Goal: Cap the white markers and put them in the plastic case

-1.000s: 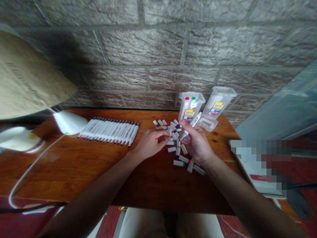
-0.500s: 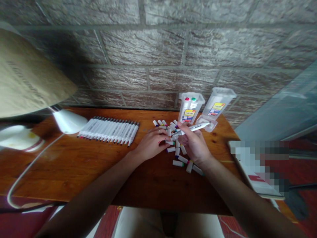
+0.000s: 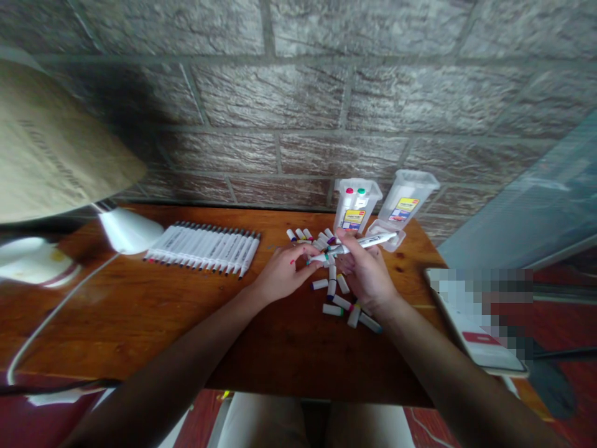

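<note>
My right hand [image 3: 366,274] is closed on a white marker [image 3: 375,240], held slanting with its far end up to the right. Between the thumb and fingers of my left hand [image 3: 284,274] is a white marker cap [image 3: 319,257] with a teal end, in line with the marker's near tip; I cannot tell whether the two touch. Around and below both hands lie several loose white caps [image 3: 332,309] with coloured ends. To the left, several uncapped markers [image 3: 205,249] lie side by side in a row.
Behind the hands a clear plastic case [image 3: 368,205] holds two capped markers, red and green. Beside it stands another clear case [image 3: 410,196] with its lid open. A lamp [image 3: 130,230] with a cord is at left, a tablet-like device [image 3: 494,348] at right.
My left hand has lifted a cap from the pile and brought it to the tip of the marker. My right hand stays nearly in place, still holding the marker.
</note>
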A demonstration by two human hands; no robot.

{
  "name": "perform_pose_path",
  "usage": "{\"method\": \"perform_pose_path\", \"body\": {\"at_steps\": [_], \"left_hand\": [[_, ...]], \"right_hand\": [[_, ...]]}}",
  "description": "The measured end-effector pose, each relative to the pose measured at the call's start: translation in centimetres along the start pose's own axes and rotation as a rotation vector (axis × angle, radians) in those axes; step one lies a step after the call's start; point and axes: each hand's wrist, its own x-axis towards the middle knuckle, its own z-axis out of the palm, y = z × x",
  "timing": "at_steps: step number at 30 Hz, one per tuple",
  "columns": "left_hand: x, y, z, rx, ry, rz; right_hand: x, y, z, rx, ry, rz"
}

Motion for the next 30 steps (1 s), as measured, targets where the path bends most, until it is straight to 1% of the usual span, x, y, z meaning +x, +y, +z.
{"method": "perform_pose_path", "body": {"at_steps": [4, 7, 9, 14, 19, 22, 24, 25, 27, 30], "left_hand": [[0.6, 0.0, -0.2, -0.547, 0.049, -0.296], [1.0, 0.0, -0.7, -0.825, 0.064, -0.419], [1.1, 0.2, -1.1, -0.912, 0.053, -0.456], [1.0, 0.8, -1.7, -1.001, 0.018, -0.5], [1.0, 1.2, -1.7, -1.174, 0.067, -0.546], [1.1, 1.0, -1.5, -1.114, 0.096, -0.541], [1.1, 0.7, -1.3, -0.965, 0.103, -0.503], [1.0, 0.6, -1.2, -0.852, 0.096, -0.46], [0.7, 0.4, -1.0, -0.568, 0.068, -0.314], [0.1, 0.2, -0.8, -0.111, 0.001, -0.043]], "right_hand": [[0.0, 0.0, -0.1, -0.042, -0.026, -0.053], [-0.1, 0.3, -0.1, -0.048, -0.055, -0.077], [-0.1, 0.5, -0.1, -0.061, -0.052, -0.087], [-0.1, 0.7, -0.2, -0.064, -0.038, -0.077], [0.0, 0.7, -0.2, -0.047, -0.016, -0.053], [0.1, 0.6, -0.3, -0.032, -0.002, -0.053], [0.1, 0.5, -0.4, -0.027, -0.002, -0.056], [0.1, 0.4, -0.3, -0.029, -0.002, -0.063], [0.1, 0.2, -0.3, -0.041, 0.001, -0.086], [0.1, 0.1, -0.2, -0.048, 0.016, -0.112]]}}
